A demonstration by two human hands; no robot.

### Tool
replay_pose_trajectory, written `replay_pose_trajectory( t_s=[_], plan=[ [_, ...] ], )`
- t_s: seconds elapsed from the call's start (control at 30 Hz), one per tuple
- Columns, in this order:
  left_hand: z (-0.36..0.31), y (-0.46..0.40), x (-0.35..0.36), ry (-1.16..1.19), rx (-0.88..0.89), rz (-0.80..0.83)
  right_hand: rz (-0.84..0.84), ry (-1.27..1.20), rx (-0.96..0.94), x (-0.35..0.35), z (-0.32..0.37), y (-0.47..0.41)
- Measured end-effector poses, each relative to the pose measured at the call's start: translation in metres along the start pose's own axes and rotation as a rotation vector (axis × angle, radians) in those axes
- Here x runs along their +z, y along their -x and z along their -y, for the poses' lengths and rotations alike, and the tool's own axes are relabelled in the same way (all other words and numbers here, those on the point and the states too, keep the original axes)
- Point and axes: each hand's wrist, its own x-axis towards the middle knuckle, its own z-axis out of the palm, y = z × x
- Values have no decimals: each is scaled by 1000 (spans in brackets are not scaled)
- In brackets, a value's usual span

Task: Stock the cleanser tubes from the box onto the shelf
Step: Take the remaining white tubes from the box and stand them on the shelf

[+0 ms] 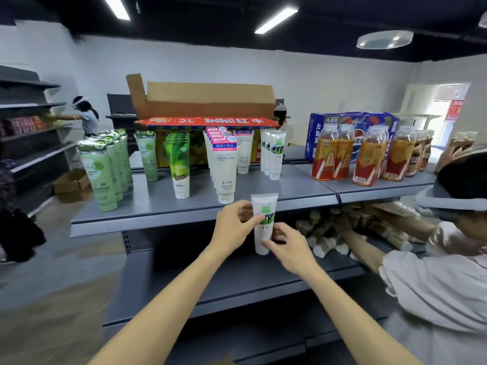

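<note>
white tube [263,225], cap down, pinched in both your grips: left hand [232,227] at its middle, right hand [287,248] near the cap, before the shelf [147,217].

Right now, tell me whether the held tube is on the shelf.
Not yet: both hands hold the tube before the shelf edge.

White tube [263,222], green cow print.
Pale green tubes [101,175] on the grey shelf [158,206]; amber bottles [328,156] with red labels; brown box [205,101], red strip.
</note>
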Motion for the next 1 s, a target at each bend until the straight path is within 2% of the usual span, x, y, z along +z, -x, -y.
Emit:
replay_pose_trajectory(
  t_s=[0.2,0.4,0.77,1.0],
  plan=[
    [-37,-53,15,-35,109,-51,-19,21,-104,-48,21,-53],
    [-54,-102,32,-59,109,-80,-23,37,-130,-76,26,-95],
    [-31,-159,77,-174,97,-136,-28,76,-76,-87,-9,-151],
    [-9,-195,93,-146,62,-188,2,72,-40,-87,-25,-194]
  ],
)
